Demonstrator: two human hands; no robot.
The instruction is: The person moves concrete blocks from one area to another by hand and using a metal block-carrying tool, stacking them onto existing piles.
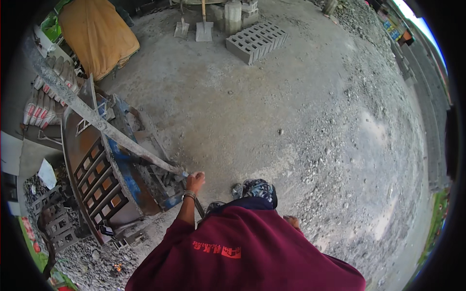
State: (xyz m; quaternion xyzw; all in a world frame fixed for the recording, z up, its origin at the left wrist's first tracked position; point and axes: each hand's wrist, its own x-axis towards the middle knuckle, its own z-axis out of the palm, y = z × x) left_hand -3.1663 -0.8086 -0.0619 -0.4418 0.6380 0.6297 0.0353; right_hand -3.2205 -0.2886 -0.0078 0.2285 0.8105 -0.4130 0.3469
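My left hand (195, 182) is closed round the near end of a long grey metal lever (121, 138), a watch on its wrist. The lever slants up and away to the far left, over a rusty brown and blue metal machine (131, 182). Rows of rectangular openings show in the machine's slotted frame (99, 179). Low at my right side, my right hand (292, 221) is only partly in view beside my maroon shirt; its fingers are mostly hidden, and I see nothing in it.
Grey hollow concrete blocks (257, 41) stand together on the dusty concrete floor ahead. Two shovels (204, 32) are upright at the back. Stacked sacks (41, 109) and an orange-brown tarp-covered heap (97, 39) are at the left. Loose gravel (340, 169) covers the right side.
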